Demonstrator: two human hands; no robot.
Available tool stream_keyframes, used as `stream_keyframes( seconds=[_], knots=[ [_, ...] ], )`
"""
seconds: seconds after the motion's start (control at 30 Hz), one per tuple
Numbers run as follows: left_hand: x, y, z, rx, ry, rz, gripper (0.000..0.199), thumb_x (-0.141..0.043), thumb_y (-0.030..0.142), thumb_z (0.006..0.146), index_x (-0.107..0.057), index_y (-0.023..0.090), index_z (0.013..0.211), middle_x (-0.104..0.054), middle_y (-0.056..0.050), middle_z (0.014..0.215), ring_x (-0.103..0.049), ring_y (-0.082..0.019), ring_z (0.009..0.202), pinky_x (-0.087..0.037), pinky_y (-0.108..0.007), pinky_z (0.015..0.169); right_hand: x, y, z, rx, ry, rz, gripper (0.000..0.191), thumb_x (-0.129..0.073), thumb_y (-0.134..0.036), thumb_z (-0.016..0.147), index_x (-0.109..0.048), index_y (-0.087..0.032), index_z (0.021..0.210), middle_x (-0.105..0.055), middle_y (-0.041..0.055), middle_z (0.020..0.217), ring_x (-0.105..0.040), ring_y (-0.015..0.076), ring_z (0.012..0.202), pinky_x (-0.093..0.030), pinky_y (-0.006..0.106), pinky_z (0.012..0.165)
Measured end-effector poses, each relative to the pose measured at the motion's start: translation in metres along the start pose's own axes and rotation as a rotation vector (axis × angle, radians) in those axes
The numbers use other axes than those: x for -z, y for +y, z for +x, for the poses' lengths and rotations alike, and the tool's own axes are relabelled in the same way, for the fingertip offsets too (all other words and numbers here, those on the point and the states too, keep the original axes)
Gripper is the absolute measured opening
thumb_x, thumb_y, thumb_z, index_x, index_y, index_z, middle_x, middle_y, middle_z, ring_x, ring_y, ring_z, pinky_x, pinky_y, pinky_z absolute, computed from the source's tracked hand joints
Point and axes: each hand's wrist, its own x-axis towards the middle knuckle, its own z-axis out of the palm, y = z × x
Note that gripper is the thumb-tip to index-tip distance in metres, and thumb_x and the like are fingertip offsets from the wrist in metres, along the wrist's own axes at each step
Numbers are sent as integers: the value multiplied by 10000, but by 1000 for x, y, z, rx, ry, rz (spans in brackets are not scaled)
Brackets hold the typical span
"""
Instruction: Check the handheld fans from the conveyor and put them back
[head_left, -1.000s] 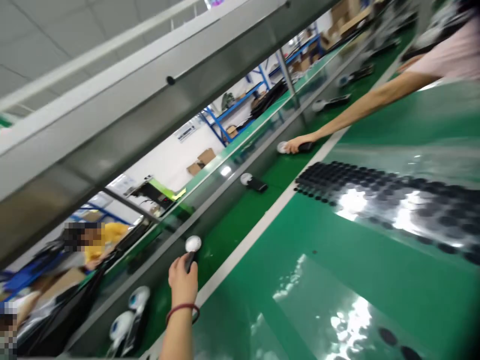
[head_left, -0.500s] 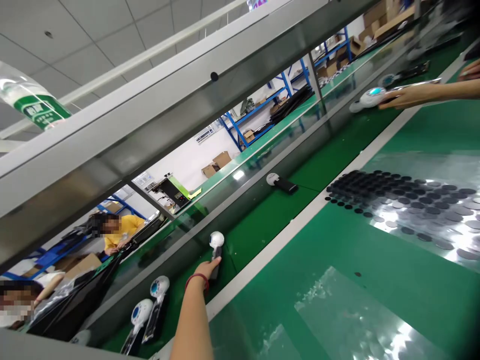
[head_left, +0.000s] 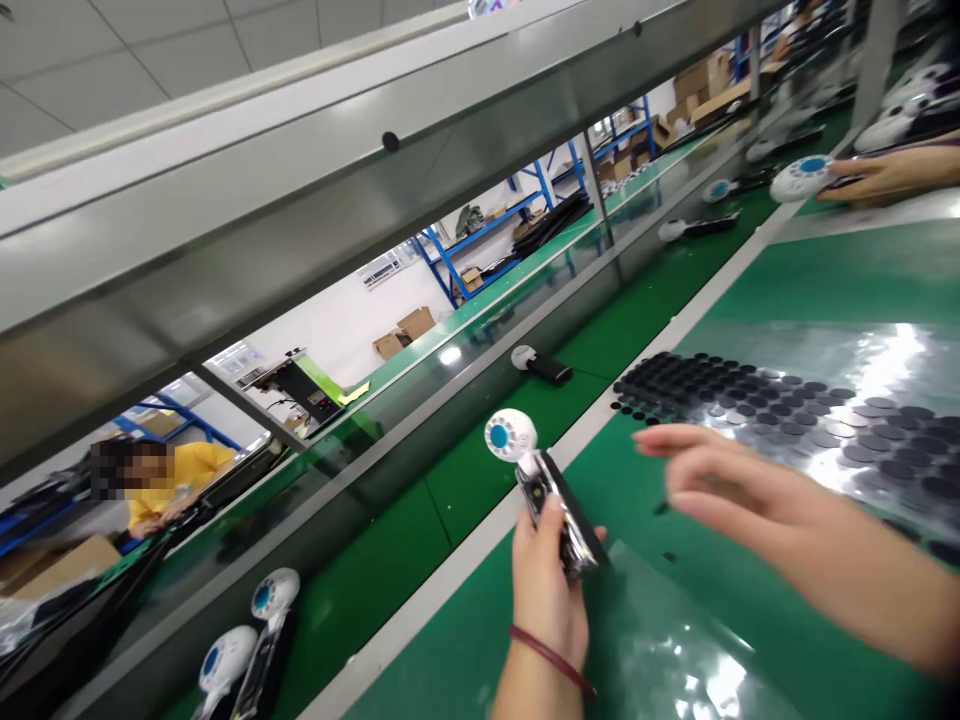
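The left hand [head_left: 549, 590] is clamping one lifted device [head_left: 512, 435], the open, empty right hand [head_left: 724, 485] is hovering at 3 o'clock, and untouched units [head_left: 228, 655] are lying at 8.

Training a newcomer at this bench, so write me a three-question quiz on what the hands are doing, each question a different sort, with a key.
1. Multiple choice: what does the person's left hand hold?
A) a cardboard box
B) a device with a round white head
C) a drink bottle

2. True or false: the right hand is apart from the device in the left hand's grip.

3. Fill in the colour: the centre of that device's white head is ____.

Key: 1. B; 2. true; 3. blue
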Motion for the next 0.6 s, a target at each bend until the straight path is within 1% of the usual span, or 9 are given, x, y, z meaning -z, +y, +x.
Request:
stream_keyframes(
  seconds=[0.07,0.1,0.17,0.23,0.3,0.37,0.43,0.53,0.6],
  knots=[
    [-8,-12,-17,49,-65,-28,341,-623,312,739,-495,155,1013,-589,-18,778,-610,-135,690,-517,-265,631,-12,-12,18,-32,-150,150,240,-506,-424,811,-542,-224,684,-368,2,1359,-350,249,1239,-385,339,948],
    [-10,-18,-22,64,-82,-23,392,-639,300,723,-460,169,1047,-600,-32,829,-627,-162,723,-519,-279,626,-18,-15,24,-69,-221,209,228,-503,-398,810,-528,-213,679,-347,12,1373,-397,259,1199,-429,346,887],
    [-9,-27,-26,71,-90,41,523,-674,280,680,-367,206,1097,-610,-38,861,-646,-206,721,-519,-307,600,-24,-16,32,-130,-294,241,198,-491,-340,811,-507,-198,674,-373,33,1344,-511,243,1056,-481,325,748],
    [-6,-36,-25,54,-82,143,659,-699,263,638,-281,224,1147,-622,-25,805,-651,-220,679,-517,-336,613,-26,-14,33,-123,-328,205,165,-484,-288,806,-494,-198,668,-508,33,1156,-561,201,898,-478,299,688],
    [-2,-45,-21,54,-83,213,772,-706,266,614,-218,221,1211,-634,-24,760,-652,-227,673,-510,-360,658,-26,-10,30,-93,-344,134,143,-480,-248,801,-493,-206,665,-552,1,943,-555,175,833,-462,278,699],
    [1,-52,-19,74,-69,253,855,-711,274,591,-182,226,1262,-648,-40,790,-654,-237,712,-500,-374,705,-25,-8,26,-87,-360,71,144,-473,-227,802,-493,-211,661,-540,-15,915,-548,168,848,-451,268,719],
    [2,-54,-18,103,-42,269,887,-715,272,574,-185,234,1285,-652,-70,899,-649,-249,818,-484,-376,764,-26,-7,24,-88,-367,16,153,-464,-200,803,-493,-210,653,-528,-20,990,-532,174,933,-432,271,782],
    [0,-51,-20,113,-10,273,857,-706,270,575,-227,229,1284,-604,-104,1096,-592,-248,999,-454,-342,838,-28,-6,23,-120,-393,-60,163,-457,-150,791,-480,-204,639,-511,-15,1036,-490,194,1034,-406,288,847],
    [-2,-48,-22,113,-3,288,835,-687,272,582,-232,217,1280,-576,-112,1152,-569,-242,1035,-448,-326,841,-29,-5,23,-133,-412,-73,162,-454,-141,791,-476,-203,643,-505,-13,1051,-494,196,1025,-422,283,814]
  ],
)
